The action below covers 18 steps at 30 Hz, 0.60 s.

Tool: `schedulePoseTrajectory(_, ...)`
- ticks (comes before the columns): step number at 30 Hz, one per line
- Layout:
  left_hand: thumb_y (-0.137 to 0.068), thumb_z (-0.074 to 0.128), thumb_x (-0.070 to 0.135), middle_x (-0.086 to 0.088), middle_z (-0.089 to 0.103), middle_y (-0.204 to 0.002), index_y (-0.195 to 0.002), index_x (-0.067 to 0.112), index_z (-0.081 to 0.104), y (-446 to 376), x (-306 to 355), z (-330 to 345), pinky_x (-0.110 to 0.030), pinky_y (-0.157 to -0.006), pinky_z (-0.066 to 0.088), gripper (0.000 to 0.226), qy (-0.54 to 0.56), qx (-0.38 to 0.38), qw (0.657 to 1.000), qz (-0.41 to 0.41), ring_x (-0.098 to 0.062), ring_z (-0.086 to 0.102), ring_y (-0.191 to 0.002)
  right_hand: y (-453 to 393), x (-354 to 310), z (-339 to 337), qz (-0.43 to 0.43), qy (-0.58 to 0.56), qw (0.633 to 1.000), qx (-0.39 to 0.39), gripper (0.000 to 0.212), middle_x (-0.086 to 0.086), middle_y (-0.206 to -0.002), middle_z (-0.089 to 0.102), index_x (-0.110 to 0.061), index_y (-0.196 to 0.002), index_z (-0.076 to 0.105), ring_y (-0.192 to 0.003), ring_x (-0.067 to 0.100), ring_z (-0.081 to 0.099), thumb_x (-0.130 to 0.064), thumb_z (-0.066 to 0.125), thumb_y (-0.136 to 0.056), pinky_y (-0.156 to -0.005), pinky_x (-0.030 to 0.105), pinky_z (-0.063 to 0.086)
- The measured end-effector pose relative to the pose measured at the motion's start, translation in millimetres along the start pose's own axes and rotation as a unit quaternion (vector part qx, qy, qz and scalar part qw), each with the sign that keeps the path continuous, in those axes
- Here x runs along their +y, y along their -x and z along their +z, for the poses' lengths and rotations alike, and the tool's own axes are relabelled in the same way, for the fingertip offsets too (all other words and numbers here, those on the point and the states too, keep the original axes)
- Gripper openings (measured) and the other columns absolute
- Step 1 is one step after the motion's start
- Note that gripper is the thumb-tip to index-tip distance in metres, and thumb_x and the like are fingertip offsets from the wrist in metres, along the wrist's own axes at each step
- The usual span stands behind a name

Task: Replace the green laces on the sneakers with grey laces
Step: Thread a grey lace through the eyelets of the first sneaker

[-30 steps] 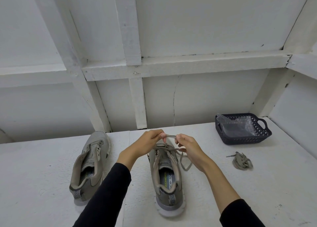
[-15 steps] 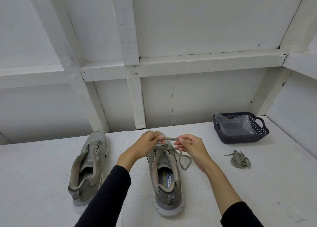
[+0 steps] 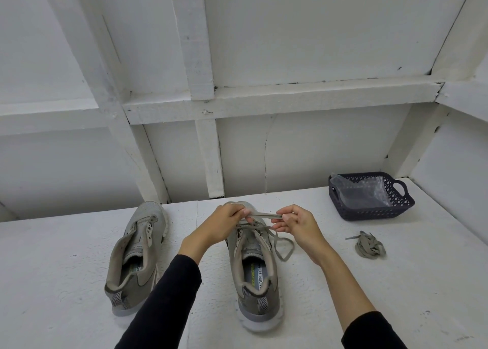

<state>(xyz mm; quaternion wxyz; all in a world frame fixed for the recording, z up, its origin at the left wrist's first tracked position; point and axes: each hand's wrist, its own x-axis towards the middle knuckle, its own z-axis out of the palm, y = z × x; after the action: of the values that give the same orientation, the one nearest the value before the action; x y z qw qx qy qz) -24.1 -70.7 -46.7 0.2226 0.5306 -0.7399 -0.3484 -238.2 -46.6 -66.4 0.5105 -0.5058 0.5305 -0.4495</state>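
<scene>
Head view: left hand (image 3: 224, 220) and right hand (image 3: 295, 223) pinch lace (image 3: 264, 214).

Bare workroom, white-painted timber-framed wall (image 3: 206, 58), white bench (image 3: 396, 269), plastic basket (image 3: 380, 212)

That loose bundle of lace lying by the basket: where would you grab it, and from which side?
Pinch the bunched lace around its thick coiled middle, coming straight down from above. It lies flat on the table in a loose heap, apart from the basket, with one thin end trailing left; pulling that end would probably unravel it rather than lift it.
</scene>
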Motion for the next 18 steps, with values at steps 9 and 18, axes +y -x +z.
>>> schedulePoseTrajectory(9, -0.104, 0.039, 0.037, -0.013, 0.051, -0.074, -0.073, 0.020, 0.054, 0.0, -2.7, -16.4, -0.031, -0.064, 0.041, 0.038, 0.028, 0.071, 0.997, -0.016, -0.015, 0.044, -0.066, -5.2, 5.1, -31.7, 0.047, 0.079, 0.949, 0.301, 0.021, 0.016, -0.100, 0.067, -0.006, -0.097, 0.062, -0.078, 0.017, 0.061, 0.002, 0.042, -0.098, -0.073, 0.028, 0.047)
schedulePoseTrajectory(18, -0.101, 0.045, 0.040, 0.000, 0.041, -0.063, -0.076, 0.016, 0.057, -10.2, 24.9, 0.0, -0.021, -0.051, 0.025, 0.037, 0.019, 0.078, 0.996, 0.044, -0.008, 0.030, -0.053, -2.5, -31.3, 19.7, 0.007, 0.093, 0.996, -0.010, 0.036, -0.004, -0.113, 0.064, -0.017, -0.130, 0.048, -0.111, 0.007, 0.050, -0.033, 0.026, -0.106, -0.094, 0.025, 0.031)
